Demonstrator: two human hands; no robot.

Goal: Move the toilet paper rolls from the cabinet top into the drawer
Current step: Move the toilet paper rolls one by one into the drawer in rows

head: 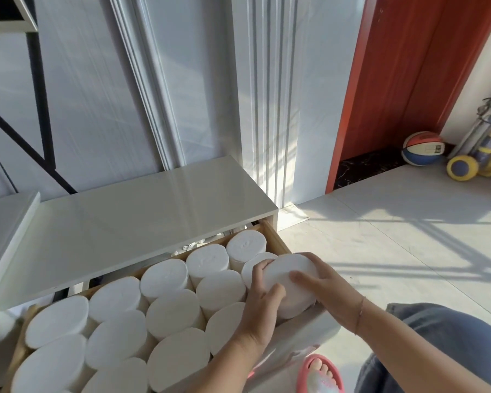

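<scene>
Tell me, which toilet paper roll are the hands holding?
The roll at the drawer's front right corner. The left hand and right hand grip it from both sides, and it sits tilted and higher than the other rolls, which nobody touches.

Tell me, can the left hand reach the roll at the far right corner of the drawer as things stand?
Probably yes. The left hand is busy on the held roll, but the corner roll stands just beyond it, top uncovered, clear of the cabinet top.

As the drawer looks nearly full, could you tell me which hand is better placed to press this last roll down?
Probably the right hand: it lies over the white toilet paper roll's top, while the left hand grips its side.
</scene>
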